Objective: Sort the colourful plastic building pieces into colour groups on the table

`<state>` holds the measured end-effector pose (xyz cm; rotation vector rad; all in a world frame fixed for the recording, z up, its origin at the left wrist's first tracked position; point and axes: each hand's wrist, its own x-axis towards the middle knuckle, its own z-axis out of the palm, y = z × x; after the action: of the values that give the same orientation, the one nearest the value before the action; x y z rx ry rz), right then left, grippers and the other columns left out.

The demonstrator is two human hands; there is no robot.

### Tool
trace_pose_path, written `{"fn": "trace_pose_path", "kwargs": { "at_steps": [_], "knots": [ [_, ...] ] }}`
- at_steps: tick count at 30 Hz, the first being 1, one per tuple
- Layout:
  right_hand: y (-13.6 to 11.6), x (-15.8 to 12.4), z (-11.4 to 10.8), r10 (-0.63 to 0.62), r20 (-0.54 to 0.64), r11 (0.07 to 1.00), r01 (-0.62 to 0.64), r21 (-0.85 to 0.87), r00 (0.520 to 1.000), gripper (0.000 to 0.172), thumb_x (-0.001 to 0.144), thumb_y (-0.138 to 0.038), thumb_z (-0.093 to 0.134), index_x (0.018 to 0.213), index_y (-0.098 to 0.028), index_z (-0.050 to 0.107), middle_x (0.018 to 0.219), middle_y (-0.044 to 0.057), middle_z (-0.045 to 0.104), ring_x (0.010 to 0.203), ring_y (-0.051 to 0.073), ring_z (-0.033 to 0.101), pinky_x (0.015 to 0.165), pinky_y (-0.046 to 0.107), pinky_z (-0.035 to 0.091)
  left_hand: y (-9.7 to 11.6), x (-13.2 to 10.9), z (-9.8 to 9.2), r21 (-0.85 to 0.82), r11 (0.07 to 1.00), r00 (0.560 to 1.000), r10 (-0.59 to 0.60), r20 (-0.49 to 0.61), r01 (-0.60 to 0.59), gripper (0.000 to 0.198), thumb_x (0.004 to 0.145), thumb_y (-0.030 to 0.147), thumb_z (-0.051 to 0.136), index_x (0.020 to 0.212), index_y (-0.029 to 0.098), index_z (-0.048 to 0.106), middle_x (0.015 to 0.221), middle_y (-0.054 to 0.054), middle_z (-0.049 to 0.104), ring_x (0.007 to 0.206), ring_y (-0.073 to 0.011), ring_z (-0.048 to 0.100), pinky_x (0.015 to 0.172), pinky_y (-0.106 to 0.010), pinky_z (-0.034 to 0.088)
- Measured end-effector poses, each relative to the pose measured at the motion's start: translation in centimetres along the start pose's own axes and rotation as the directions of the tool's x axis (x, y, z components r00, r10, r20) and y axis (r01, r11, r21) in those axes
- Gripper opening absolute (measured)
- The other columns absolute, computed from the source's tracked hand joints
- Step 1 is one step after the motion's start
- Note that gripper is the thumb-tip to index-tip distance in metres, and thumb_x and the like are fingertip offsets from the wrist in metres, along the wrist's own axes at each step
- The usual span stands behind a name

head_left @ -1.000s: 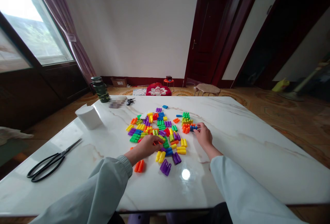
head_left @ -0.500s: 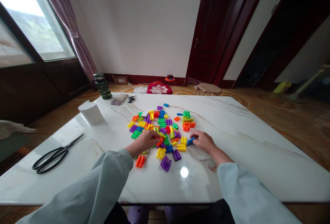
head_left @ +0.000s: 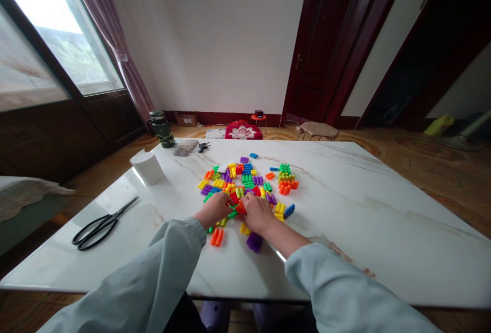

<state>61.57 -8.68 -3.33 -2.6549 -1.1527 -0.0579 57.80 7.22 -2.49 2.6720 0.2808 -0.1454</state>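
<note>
My left hand (head_left: 215, 209) is over the left side of a pile of colourful plastic blocks (head_left: 247, 179) shaped like joined tubes. Its fingers are pinched together, and what is between them is hidden. Close beside it, the fingers of my right hand (head_left: 259, 213) close on an orange block (head_left: 241, 208) above the pile's near part. A blue block (head_left: 289, 211) lies right of my right wrist. In front of my hands are another orange block (head_left: 217, 237) and a purple block (head_left: 254, 242), the latter partly covered by my right forearm.
Grouped at the right are green (head_left: 284, 169), olive and orange blocks (head_left: 288, 186). Long-handled black scissors (head_left: 104, 224) and a white paper roll (head_left: 148, 167) lie on the left of the marble-patterned table (head_left: 368, 220). A camouflage flask (head_left: 162, 129) and keys (head_left: 203, 147) stay near the far edge.
My right hand has let go of the blue block and moved left to the orange block beside my left hand. The whole view has shifted slightly.
</note>
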Motion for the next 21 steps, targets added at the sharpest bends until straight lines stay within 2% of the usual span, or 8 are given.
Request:
{"fn": "trace_pose_path", "kwargs": {
  "at_steps": [2,5,8,10,12,15,18,21],
  "knots": [
    [-1.0,0.5,0.5,0.026,0.038,0.994,-0.022,-0.109,0.999,0.041,0.075,-0.035,0.07,0.108,-0.011,0.064,0.108,0.016,0.064,0.096,0.029,0.062,0.075,0.036,0.05,0.2,-0.1,0.0,-0.01,1.0,1.0,-0.009,0.006,0.009,0.028,0.068,0.01,0.061,0.09,0.019,0.076,0.079,-0.004,0.071,0.077,-0.018,0.065,0.065,-0.023,0.046],
    [-1.3,0.8,0.7,0.017,0.04,0.989,-0.011,-0.144,0.999,0.032,0.079,-0.023,0.063,0.107,-0.009,0.063,0.108,0.018,0.065,0.101,0.03,0.06,0.077,0.035,0.049,0.5,-0.2,-0.1,-0.051,0.999,1.0,-0.01,0.008,0.01,0.029,0.07,0.007,0.059,0.092,0.018,0.075,0.084,-0.005,0.072,0.079,-0.0174,0.066,0.068,-0.022,0.048],
    [-0.5,0.8,0.4,0.106,-0.047,0.994,-0.104,0.027,0.993,0.022,0.089,-0.024,0.048,0.098,-0.013,0.064,0.098,0.015,0.069,0.093,0.026,0.063,0.076,0.034,0.048,1.1,-0.3,-0.3,-0.11,0.994,1.0,-0.016,-0.021,0.013,0.032,0.081,0.01,0.054,0.107,0.017,0.071,0.094,-0.007,0.072,0.079,-0.0159,0.067,0.068,-0.022,0.05],
    [0.4,0.8,0.1,0.204,-0.103,0.948,-0.171,0.268,0.973,0.023,0.092,-0.027,0.043,0.093,-0.016,0.064,0.089,0.01,0.071,0.086,0.022,0.065,0.075,0.031,0.047,1.7,-0.3,-0.3,-0.295,0.955,0.999,-0.038,-0.03,0.028,0.037,0.088,0.019,0.051,0.123,0.017,0.062,0.096,-0.008,0.071,0.078,-0.0157,0.068,0.064,-0.022,0.051],
    [1.4,0.7,-0.1,0.277,-0.132,0.8,-0.153,0.58,0.952,0.02,0.091,-0.029,0.046,0.093,-0.018,0.062,0.084,0.006,0.071,0.08,0.019,0.065,0.071,0.028,0.048,2.3,-0.3,0.0,-0.571,0.82,0.999,-0.034,0.007,0.032,0.042,0.088,0.03,0.056,0.129,0.017,0.056,0.09,-0.007,0.07,0.076,-0.0164,0.068,0.06,-0.023,0.053],
    [2.4,0.7,0.0,0.358,-0.147,0.447,-0.031,0.894,0.922,0.023,0.084,-0.039,0.057,0.094,-0.018,0.061,0.082,0.004,0.07,0.078,0.019,0.065,0.068,0.028,0.051,3.1,-0.1,0.7,-0.805,0.593,0.998,0.034,0.055,0.024,0.053,0.075,0.039,0.074,0.122,0.017,0.06,0.077,-0.002,0.067,0.072,-0.0167,0.066,0.061,-0.027,0.056],
    [2.6,0.5,-0.1,0.425,-0.108,0.193,0.027,0.981,0.899,0.034,0.075,-0.049,0.066,0.088,-0.018,0.062,0.08,0.003,0.068,0.076,0.019,0.063,0.065,0.03,0.051,3.5,0.3,1.3,-0.863,0.505,0.997,0.059,0.053,0.016,0.058,0.07,0.038,0.079,0.12,0.016,0.06,0.075,-0.001,0.067,0.072,-0.0168,0.067,0.065,-0.029,0.057],
    [2.3,0.4,-0.4,0.458,-0.066,0.094,0.025,0.995,0.886,0.038,0.067,-0.05,0.073,0.085,-0.017,0.066,0.074,0.0,0.065,0.069,0.016,0.059,0.059,0.026,0.047,3.7,0.4,1.3,-0.85,0.526,0.997,0.073,0.013,-0.027,0.052,0.074,0.034,0.074,0.121,0.015,0.06,0.075,-0.001,0.067,0.072,-0.0172,0.067,0.066,-0.029,0.056]
  ]
}}
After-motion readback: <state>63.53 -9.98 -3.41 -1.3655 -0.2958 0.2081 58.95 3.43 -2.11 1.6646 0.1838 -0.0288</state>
